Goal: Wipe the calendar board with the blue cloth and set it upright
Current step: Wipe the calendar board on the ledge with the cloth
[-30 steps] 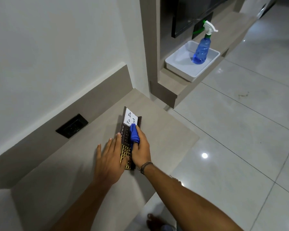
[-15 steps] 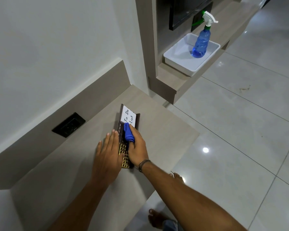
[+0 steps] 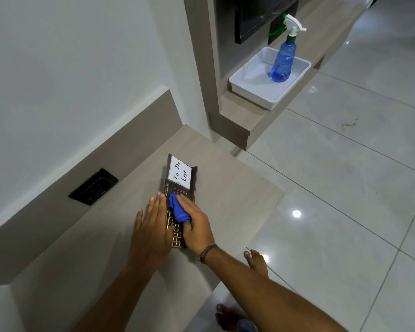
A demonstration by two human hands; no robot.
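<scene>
The calendar board [image 3: 180, 185] lies flat on the bench [image 3: 228, 202], its far end toward the wall corner. My right hand [image 3: 197, 226] has its fingers curled tight around the bunched blue cloth [image 3: 179, 211], pressing it onto the middle of the board. My left hand [image 3: 151, 230] lies flat beside it, fingers spread and straight, gripping nothing, its fingertips overlapping the board's left edge. Between my two hands the gold grid at the board's near end shows; the white "To Do List" card [image 3: 180, 174] sits uncovered at the far end. A black wall socket [image 3: 93, 186] is set in the panel to the left, well apart from the board. Beyond, on a lower ledge, a blue spray bottle [image 3: 283, 63] stands upright inside a white tray [image 3: 249, 91]. My bare foot [image 3: 256, 262] stands on the tiled floor [image 3: 345, 188] by the bench edge.
</scene>
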